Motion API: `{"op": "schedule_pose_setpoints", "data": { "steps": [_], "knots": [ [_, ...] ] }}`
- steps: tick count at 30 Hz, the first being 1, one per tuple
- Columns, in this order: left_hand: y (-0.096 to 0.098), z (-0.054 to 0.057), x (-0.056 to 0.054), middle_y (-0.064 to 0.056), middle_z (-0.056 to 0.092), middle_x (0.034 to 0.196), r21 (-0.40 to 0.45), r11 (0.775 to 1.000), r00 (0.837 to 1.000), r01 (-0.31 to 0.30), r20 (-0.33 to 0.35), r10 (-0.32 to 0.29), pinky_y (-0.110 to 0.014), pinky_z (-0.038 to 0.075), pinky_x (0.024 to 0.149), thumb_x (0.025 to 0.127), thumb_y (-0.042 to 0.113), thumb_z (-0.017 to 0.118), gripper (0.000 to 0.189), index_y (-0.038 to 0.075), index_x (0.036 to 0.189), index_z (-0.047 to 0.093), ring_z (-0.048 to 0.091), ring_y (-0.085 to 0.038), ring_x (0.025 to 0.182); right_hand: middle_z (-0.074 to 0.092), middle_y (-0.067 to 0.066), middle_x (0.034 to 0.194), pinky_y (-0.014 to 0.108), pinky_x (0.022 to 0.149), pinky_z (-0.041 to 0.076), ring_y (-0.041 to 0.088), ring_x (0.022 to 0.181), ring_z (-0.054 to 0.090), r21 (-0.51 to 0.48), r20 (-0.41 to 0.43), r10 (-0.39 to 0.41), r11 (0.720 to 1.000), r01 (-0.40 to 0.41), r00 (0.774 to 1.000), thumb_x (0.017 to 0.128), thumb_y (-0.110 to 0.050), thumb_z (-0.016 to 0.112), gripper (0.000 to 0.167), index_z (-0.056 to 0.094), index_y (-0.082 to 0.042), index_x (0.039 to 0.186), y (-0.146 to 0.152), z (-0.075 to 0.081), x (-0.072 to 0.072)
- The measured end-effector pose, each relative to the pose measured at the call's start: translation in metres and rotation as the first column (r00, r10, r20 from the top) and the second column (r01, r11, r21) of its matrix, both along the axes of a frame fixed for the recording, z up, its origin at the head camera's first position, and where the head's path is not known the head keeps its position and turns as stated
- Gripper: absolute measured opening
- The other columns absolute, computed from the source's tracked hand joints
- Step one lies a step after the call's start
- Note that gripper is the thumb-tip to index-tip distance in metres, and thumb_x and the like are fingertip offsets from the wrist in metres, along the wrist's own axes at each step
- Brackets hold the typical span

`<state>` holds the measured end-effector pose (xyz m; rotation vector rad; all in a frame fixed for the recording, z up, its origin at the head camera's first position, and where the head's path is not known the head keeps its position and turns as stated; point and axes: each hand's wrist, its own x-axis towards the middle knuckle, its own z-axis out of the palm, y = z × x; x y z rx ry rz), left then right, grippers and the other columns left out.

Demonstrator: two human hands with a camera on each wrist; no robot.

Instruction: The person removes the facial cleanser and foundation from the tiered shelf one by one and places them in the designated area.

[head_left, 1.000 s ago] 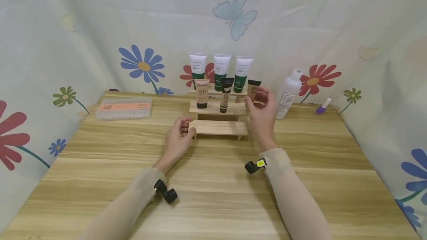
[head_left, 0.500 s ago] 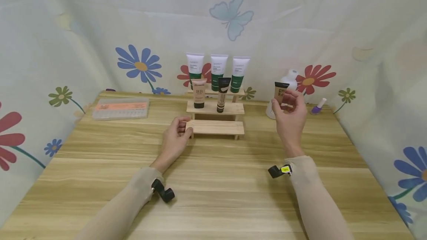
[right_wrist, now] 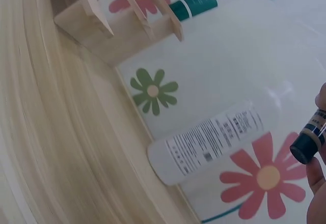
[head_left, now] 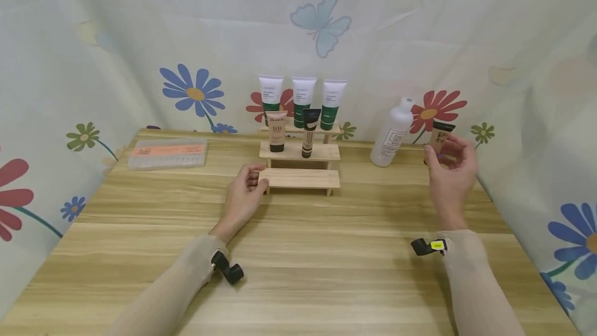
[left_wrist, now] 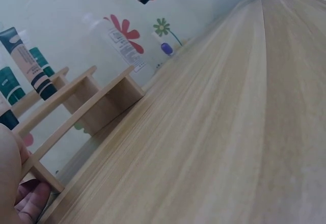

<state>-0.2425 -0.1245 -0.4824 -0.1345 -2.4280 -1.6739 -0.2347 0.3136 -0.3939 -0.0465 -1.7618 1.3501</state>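
Observation:
My left hand (head_left: 243, 191) grips the left end of the lowest step of a three-tier wooden stand (head_left: 298, 178), thumb in front. Out to the right, my right hand (head_left: 452, 170) pinches a small tan cosmetic tube (head_left: 439, 136) with black ends, raised off the table; its black cap (right_wrist: 305, 147) points down in the right wrist view. On the stand's middle step stand a pink BB cream tube (head_left: 277, 131) and a slim black-and-tan tube (head_left: 310, 134). Three white-and-green tubes, one of them the right-hand tube (head_left: 333, 105), stand along the top step.
A white bottle (head_left: 393, 134) stands right of the stand. Mostly hidden behind my right hand in the head view, a purple nail polish bottle (left_wrist: 166, 48) shows in the left wrist view. A flat clear case (head_left: 168, 154) lies at the left. Floral cloth hangs behind.
My right hand has lifted the tan tube off the middle step and carried it rightward, past the white bottle. My left hand keeps its hold on the stand.

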Motion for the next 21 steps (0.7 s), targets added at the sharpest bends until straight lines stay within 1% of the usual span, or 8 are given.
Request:
{"op": "schedule_pose_setpoints", "data": {
  "steps": [4, 7, 11, 13, 18, 21],
  "knots": [
    [-0.002, 0.001, 0.0, -0.012, 0.072, 0.127, -0.002, 1.0, 1.0, -0.005, -0.006, 0.005, -0.031, 0.058, 0.093, 0.107, 0.018, 0.069, 0.04, 0.011, 0.146, 0.066, 0.069, -0.026, 0.114, 0.067, -0.014, 0.111, 0.023, 0.085, 0.053, 0.01, 0.103, 0.066, -0.005, 0.0, -0.04, 0.999, 0.04, 0.999, 0.098, -0.005, 0.084, 0.041, 0.072, -0.005, 0.137, 0.014, -0.001, 0.0],
    [-0.002, 0.001, 0.0, -0.012, 0.071, 0.127, -0.002, 1.0, 1.0, -0.002, -0.004, 0.002, -0.028, 0.057, 0.091, 0.108, 0.018, 0.069, 0.04, 0.01, 0.147, 0.066, 0.068, -0.026, 0.113, 0.068, -0.015, 0.111, 0.022, 0.084, 0.051, 0.008, 0.102, 0.066, -0.001, 0.013, -0.083, 0.997, 0.083, 0.996, 0.099, -0.007, 0.084, 0.04, 0.075, -0.008, 0.137, 0.024, -0.003, 0.002],
    [0.0, 0.001, 0.001, -0.012, 0.071, 0.127, 0.003, 1.0, 1.0, 0.0, 0.003, 0.0, -0.028, 0.056, 0.091, 0.108, 0.017, 0.069, 0.038, 0.011, 0.146, 0.065, 0.068, -0.025, 0.113, 0.069, -0.016, 0.11, 0.02, 0.08, 0.05, 0.006, 0.099, 0.065, 0.018, 0.056, -0.136, 0.991, 0.135, 0.989, 0.099, -0.011, 0.084, 0.039, 0.077, -0.01, 0.137, 0.037, -0.009, 0.004],
    [0.0, 0.002, 0.001, -0.012, 0.071, 0.126, 0.003, 1.0, 1.0, 0.001, 0.006, -0.001, -0.029, 0.057, 0.092, 0.108, 0.017, 0.069, 0.038, 0.012, 0.145, 0.065, 0.068, -0.025, 0.113, 0.069, -0.018, 0.109, 0.018, 0.079, 0.049, 0.004, 0.098, 0.065, 0.028, 0.093, -0.157, 0.987, 0.155, 0.983, 0.099, -0.012, 0.084, 0.04, 0.078, -0.01, 0.138, 0.044, -0.015, 0.007],
    [0.001, 0.001, 0.002, -0.012, 0.07, 0.125, 0.001, 1.0, 1.0, 0.003, 0.003, -0.003, -0.029, 0.058, 0.092, 0.108, 0.017, 0.069, 0.038, 0.012, 0.145, 0.065, 0.068, -0.025, 0.112, 0.067, -0.018, 0.106, 0.013, 0.08, 0.049, 0.001, 0.094, 0.063, 0.05, 0.192, -0.167, 0.986, 0.161, 0.967, 0.097, -0.012, 0.085, 0.042, 0.078, -0.007, 0.139, 0.064, -0.033, 0.014],
    [0.0, 0.001, 0.002, -0.012, 0.07, 0.125, 0.0, 1.0, 1.0, 0.002, -0.004, -0.002, -0.029, 0.058, 0.091, 0.108, 0.017, 0.068, 0.038, 0.012, 0.145, 0.065, 0.067, -0.025, 0.112, 0.067, -0.016, 0.103, 0.01, 0.078, 0.05, 0.001, 0.09, 0.063, 0.038, 0.249, -0.136, 0.991, 0.131, 0.959, 0.096, -0.01, 0.085, 0.043, 0.077, -0.004, 0.138, 0.074, -0.042, 0.017]
  ]
}}
